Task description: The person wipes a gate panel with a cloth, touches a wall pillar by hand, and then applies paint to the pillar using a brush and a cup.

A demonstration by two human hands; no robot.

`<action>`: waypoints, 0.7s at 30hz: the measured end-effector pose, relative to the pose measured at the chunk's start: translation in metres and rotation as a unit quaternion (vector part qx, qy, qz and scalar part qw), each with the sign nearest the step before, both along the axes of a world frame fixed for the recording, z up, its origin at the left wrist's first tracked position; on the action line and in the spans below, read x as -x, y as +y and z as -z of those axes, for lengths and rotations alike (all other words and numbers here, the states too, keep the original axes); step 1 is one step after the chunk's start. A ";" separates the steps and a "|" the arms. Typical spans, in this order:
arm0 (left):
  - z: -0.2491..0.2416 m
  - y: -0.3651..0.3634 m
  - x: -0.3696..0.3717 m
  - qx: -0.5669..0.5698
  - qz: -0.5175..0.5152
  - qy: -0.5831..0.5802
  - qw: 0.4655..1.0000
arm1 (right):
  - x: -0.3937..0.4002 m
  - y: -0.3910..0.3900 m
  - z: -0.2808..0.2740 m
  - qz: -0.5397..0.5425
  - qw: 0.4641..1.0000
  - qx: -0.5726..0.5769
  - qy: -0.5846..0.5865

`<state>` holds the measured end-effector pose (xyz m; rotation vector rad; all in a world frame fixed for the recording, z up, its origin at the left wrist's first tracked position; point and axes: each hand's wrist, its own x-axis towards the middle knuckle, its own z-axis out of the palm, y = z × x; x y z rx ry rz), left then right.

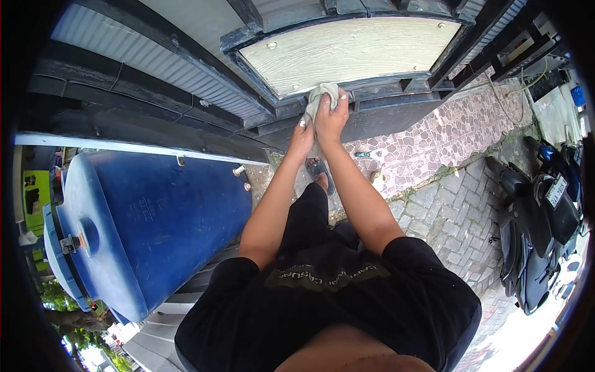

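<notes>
A pale grey-green cloth (323,93) is bunched up between my two hands, close to the lower edge of a cream wood-grain panel (347,53) in a dark frame. My left hand (301,137) grips the cloth's lower left part, thumb pointing up. Just above and to the right, my right hand (331,118) is closed around the cloth's upper part. Both arms stretch forward, and the hands overlap the dark metal rail (372,93) under the panel.
A large blue tank (167,211) stands to my left. Pinkish mosaic tiles (421,146) and grey pavers (446,204) cover the ground at right. Parked motorcycles (533,229) line the far right. My sandalled foot (322,180) is below my hands, near small objects on the tiles.
</notes>
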<state>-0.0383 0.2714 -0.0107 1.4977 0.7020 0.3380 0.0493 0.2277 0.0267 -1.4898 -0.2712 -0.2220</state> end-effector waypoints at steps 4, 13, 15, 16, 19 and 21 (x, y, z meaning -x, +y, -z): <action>0.012 0.007 0.017 0.123 -0.016 0.009 0.992 | 0.017 0.003 0.012 -0.132 0.979 0.086 -0.132; -0.020 -0.021 0.012 -0.003 0.032 0.018 0.999 | 0.000 -0.024 -0.010 -0.004 1.000 0.022 -0.017; -0.016 -0.019 0.007 -0.002 0.023 0.015 1.000 | -0.004 -0.021 -0.014 0.006 0.998 0.042 -0.038; -0.015 -0.019 0.005 0.000 0.020 0.015 1.000 | -0.006 -0.020 -0.017 0.022 0.996 0.064 -0.055; -0.009 -0.019 0.008 0.013 -0.023 -0.023 0.999 | 0.003 -0.010 -0.013 -0.014 0.992 0.092 -0.088; 0.000 -0.005 0.018 0.074 -0.038 -0.006 0.997 | 0.016 0.005 -0.008 -0.064 0.982 0.112 -0.135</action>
